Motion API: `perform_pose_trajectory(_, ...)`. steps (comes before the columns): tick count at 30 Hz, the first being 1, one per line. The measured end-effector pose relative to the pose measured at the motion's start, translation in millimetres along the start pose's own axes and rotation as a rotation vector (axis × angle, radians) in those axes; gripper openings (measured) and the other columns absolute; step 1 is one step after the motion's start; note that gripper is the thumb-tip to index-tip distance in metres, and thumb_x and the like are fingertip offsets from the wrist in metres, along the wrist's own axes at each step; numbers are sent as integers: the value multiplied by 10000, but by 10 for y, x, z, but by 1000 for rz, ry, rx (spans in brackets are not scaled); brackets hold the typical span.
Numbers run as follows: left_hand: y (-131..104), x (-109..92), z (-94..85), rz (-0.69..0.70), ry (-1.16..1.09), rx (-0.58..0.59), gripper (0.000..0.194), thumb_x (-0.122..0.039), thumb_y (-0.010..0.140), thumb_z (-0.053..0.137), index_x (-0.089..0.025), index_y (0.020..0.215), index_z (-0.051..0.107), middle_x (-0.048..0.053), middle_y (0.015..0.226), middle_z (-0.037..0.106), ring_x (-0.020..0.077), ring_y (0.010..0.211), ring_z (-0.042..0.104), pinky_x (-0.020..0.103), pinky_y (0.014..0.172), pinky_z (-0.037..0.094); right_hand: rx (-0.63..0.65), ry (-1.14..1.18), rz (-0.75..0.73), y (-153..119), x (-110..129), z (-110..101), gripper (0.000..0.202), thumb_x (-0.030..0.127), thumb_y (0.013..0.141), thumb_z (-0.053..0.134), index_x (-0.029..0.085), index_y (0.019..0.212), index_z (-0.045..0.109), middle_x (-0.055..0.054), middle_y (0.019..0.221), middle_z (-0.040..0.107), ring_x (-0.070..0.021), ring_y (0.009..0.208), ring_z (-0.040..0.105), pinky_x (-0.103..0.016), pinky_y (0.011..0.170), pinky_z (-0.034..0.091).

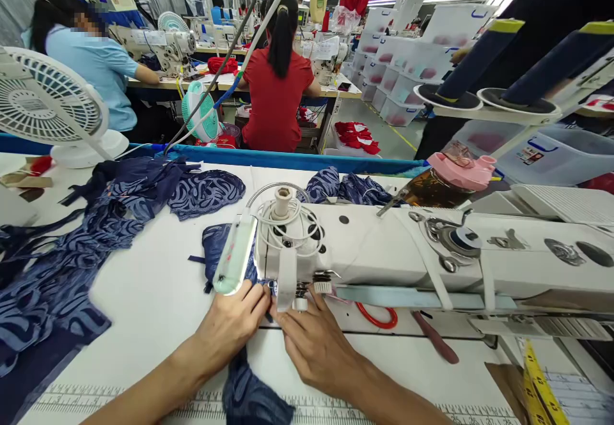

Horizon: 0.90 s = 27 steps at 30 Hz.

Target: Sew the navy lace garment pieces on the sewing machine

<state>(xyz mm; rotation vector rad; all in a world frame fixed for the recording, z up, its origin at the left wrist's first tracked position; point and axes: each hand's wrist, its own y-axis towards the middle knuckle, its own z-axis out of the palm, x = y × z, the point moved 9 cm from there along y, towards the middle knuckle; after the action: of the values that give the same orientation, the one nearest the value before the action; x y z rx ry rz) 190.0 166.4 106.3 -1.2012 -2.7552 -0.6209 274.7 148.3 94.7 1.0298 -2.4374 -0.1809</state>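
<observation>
A navy patterned fabric piece (256,393) runs under the head of the white sewing machine (374,239); one end lies behind the needle area and the other hangs toward the table's front edge. My left hand (235,316) is closed, its fingertips pinching the fabric just left of the needle area. On the other side, my right hand (316,342) has its fingers bent and pressed together on the same cloth, close under the machine head. The machine's front parts partly hide those fingertips. The needle itself is not visible.
More navy patterned pieces (91,239) lie heaped at the left, with others behind the machine. Red-handled scissors (378,317), a dark red handle (436,339) and a yellow tape measure (540,386) are at the right. A white fan (52,99) stands back left. Two co-workers sit ahead.
</observation>
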Motion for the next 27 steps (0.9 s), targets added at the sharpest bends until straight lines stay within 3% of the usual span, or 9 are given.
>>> perform_pose_trajectory(3,-75,-53,-23,-145,23,-14,339,-19,898,408,-106,1135,635,159,1103,652,291,1019,599,562,943,431,2,-4,10,22,-26,-9,524,99,929,441,188,1446,420,-81,1133,656,-261,1109,534,-561,1140,227)
perform_pose_trajectory(6,-347,-54,-130,-253,55,-119,439,-76,923,392,-141,1322,563,194,1358,539,349,1254,488,674,1102,259,-24,-25,32,30,-53,-49,482,86,937,419,188,1404,470,-90,1118,641,-261,1079,527,-507,1053,339)
perform_pose_trajectory(10,-605,290,-133,-158,107,-133,442,-45,903,430,-204,1282,592,185,1259,576,342,1264,490,715,1112,224,-38,-120,119,24,-144,-40,419,82,920,447,200,1297,584,-100,1045,602,-256,974,512,-381,827,435)
perform_pose_trajectory(14,-493,649,-197,-39,76,-150,345,-19,887,446,-184,1127,632,181,1291,546,345,1295,460,737,1088,247,-10,-191,95,21,-125,53,516,83,880,494,216,1377,535,-98,1024,593,-279,983,481,-456,909,406)
perform_pose_trajectory(16,-351,666,-274,-99,-31,-195,239,-119,883,538,-138,1106,623,210,1274,544,369,1268,469,693,1069,324,-26,-212,76,15,-104,68,517,79,885,501,214,1382,532,-98,1009,590,-283,993,477,-491,959,377)
perform_pose_trajectory(19,-138,514,-262,-232,-181,-206,261,-282,869,608,-117,1072,615,192,1124,603,370,1157,528,589,962,464,-43,-228,66,5,-90,69,479,90,902,505,215,1362,549,-97,1019,588,-279,996,476,-492,979,358)
perform_pose_trajectory(23,56,302,-151,-128,-151,-143,123,-192,882,498,-152,883,614,123,936,632,269,932,603,453,847,513,-37,-215,84,5,-102,56,466,100,907,507,221,1355,553,-90,1030,592,-270,981,476,-486,975,362)
perform_pose_trajectory(27,36,458,-214,-74,-17,-127,187,-180,888,478,-188,724,567,47,711,590,214,723,584,515,899,474,-28,-200,87,15,-104,43,455,92,898,516,220,1331,573,-86,976,594,-267,978,480,-491,996,351)
